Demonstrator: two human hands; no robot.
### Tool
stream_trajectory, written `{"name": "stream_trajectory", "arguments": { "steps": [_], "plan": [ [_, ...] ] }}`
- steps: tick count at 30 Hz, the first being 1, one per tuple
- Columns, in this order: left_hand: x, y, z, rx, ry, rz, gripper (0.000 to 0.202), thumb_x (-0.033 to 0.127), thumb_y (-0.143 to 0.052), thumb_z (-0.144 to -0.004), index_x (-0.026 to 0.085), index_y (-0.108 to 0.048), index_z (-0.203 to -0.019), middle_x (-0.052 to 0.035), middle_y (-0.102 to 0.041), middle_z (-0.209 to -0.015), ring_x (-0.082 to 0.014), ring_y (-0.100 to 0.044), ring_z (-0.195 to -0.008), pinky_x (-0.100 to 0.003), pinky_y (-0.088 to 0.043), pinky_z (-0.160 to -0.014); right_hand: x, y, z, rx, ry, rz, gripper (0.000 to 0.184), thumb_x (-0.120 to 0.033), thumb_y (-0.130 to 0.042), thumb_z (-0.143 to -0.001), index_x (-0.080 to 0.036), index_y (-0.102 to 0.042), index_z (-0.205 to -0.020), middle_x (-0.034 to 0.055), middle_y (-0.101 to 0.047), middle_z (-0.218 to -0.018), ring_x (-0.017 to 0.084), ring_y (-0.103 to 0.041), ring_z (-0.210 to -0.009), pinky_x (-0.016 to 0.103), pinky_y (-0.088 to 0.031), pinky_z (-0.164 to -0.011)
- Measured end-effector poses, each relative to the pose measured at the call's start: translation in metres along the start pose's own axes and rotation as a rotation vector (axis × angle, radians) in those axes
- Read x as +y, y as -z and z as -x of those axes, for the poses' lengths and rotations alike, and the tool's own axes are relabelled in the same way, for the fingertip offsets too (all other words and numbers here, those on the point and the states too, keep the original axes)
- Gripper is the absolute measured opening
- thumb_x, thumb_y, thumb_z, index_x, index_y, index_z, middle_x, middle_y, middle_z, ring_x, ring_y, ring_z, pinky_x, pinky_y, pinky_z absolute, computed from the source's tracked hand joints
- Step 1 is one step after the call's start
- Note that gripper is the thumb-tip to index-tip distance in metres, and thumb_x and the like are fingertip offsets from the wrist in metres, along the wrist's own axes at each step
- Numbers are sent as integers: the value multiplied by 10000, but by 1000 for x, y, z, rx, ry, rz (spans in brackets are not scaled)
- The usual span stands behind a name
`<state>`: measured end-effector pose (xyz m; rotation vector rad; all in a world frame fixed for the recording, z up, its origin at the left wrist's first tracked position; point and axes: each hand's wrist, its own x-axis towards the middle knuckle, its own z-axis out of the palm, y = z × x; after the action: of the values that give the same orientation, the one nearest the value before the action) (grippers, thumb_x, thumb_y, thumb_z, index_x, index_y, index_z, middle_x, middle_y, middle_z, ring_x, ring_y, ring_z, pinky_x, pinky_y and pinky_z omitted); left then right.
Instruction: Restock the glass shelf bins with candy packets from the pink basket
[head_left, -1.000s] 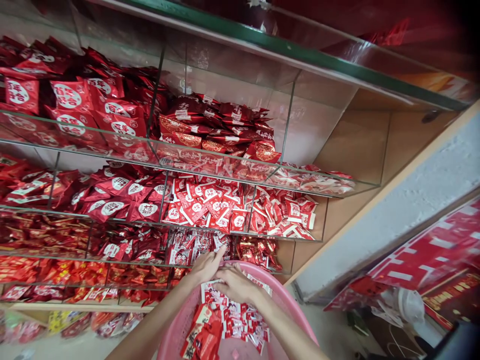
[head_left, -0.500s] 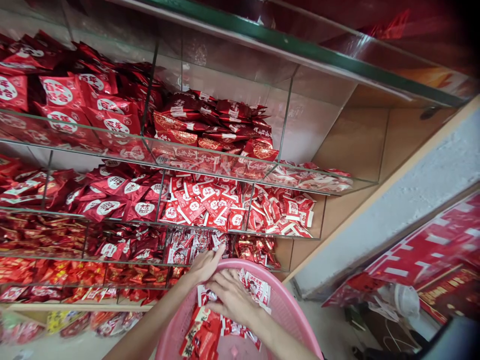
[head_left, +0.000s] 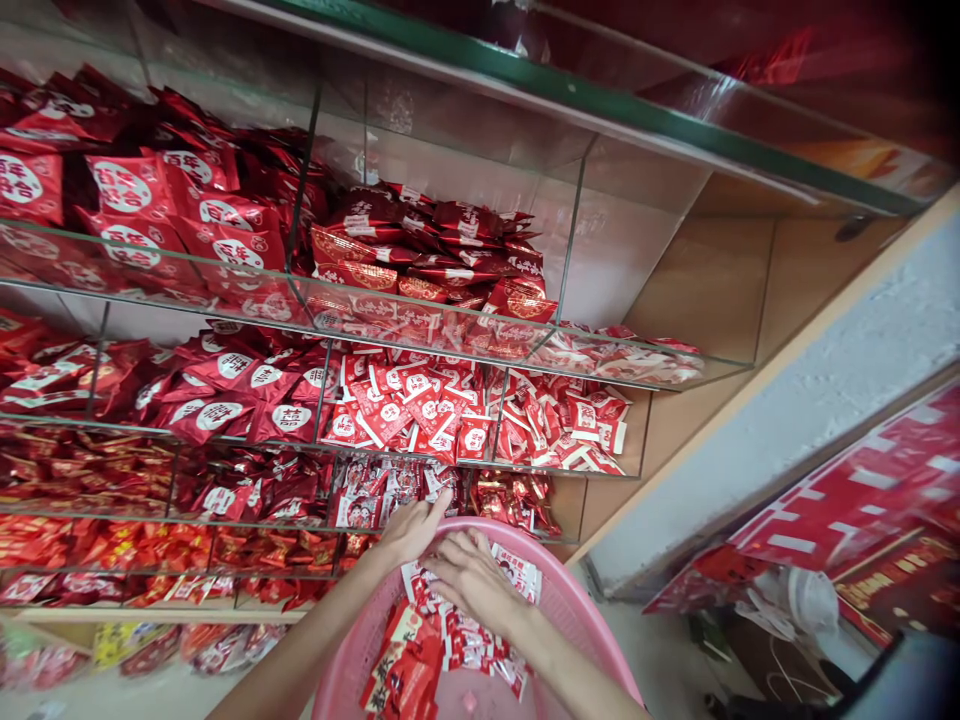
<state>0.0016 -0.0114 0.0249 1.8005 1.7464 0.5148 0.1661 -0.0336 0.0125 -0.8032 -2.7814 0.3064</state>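
Pressing down: right hand (head_left: 472, 577), its grip curling over red-and-white packets (head_left: 469, 640) in a pink plastic basket (head_left: 566, 615) (any hold hidden); left hand (head_left: 409, 530), grip half closed, is reaching past the rim toward printed packets (head_left: 360, 510) on a glass shelf (head_left: 255, 524).

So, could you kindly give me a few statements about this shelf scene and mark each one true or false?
1. The right hand rests on red-and-white packets inside a pink plastic basket. True.
2. The left hand holds the basket's rim. False: it reaches past the rim, its fingertips at packets on a low shelf.
3. The display has a glass shelf structure. True.
4. The packets stocked on the shelves are all blue. False: they are mainly red, many with white or gold markings.
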Motion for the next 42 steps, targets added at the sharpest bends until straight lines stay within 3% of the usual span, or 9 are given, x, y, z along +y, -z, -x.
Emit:
{"name": "stream_trajectory", "arguments": {
  "steps": [7, 15, 21, 26, 31, 37, 42],
  "plan": [
    [4, 2, 2, 6, 29, -20, 788, 677, -18, -833, 199, -565, -526, -68, -636, -568, -216, -608, -647, -277, -387, -623, -2, -5, 6, 82, -13, 96, 369, -307, -427, -918, -386, -476, -1275, 38, -588, -1111, 225, -504, -1028, 417, -388, -899],
    [4, 1, 1, 7, 22, -36, 826, 673, 6, -832, 185, -617, -596, -83, -666, -623, -215, -618, -655, -274, -391, -617, 0, -11, 6, 142, 53, 97, 341, -191, -395, -919, -321, -536, -1202, 37, -621, -1059, 200, -533, -978, 394, -394, -900],
    [6, 3, 3, 4, 18, -38, 837, 674, 11, -831, 192, -636, -609, -80, -674, -632, -225, -627, -688, -281, -389, -636, 2, -8, 7, 181, 10, 68, 299, -181, -395, -909, -291, -568, -1127, 42, -630, -1008, 197, -536, -956, 403, -374, -919],
    [10, 7, 5, -3, 32, -39, 841, 670, 11, -832, 193, -647, -616, -85, -678, -647, -228, -629, -699, -284, -388, -640, 6, -9, 9, 202, -21, 84, 272, -244, -441, -903, -277, -556, -1147, 40, -607, -1012, 197, -513, -975, 400, -367, -917],
    [11, 7, 6, 7, 43, -36, 828, 671, 3, -831, 195, -633, -599, -85, -674, -643, -220, -620, -679, -281, -386, -635, 8, -12, 9, 179, -41, 92, 264, -250, -374, -934, -231, -562, -1119, 35, -604, -1024, 185, -497, -983, 390, -356, -920],
    [9, 5, 3, 1, 18, -49, 819, 666, 3, -835, 196, -624, -594, -82, -665, -630, -219, -611, -679, -287, -380, -642, 7, -8, 14, 138, -44, 68, 292, -399, -437, -908, -228, -571, -1104, 37, -618, -1007, 193, -495, -1008, 422, -298, -986],
    [5, 2, 2, 13, 22, -56, 817, 674, -8, -832, 196, -635, -618, -90, -687, -683, -224, -623, -711, -288, -389, -657, 6, -7, 15, 171, -69, 58, 318, -429, -460, -892, -223, -573, -1106, 46, -620, -1037, 195, -490, -1034, 422, -289, -991]
  ]
}}
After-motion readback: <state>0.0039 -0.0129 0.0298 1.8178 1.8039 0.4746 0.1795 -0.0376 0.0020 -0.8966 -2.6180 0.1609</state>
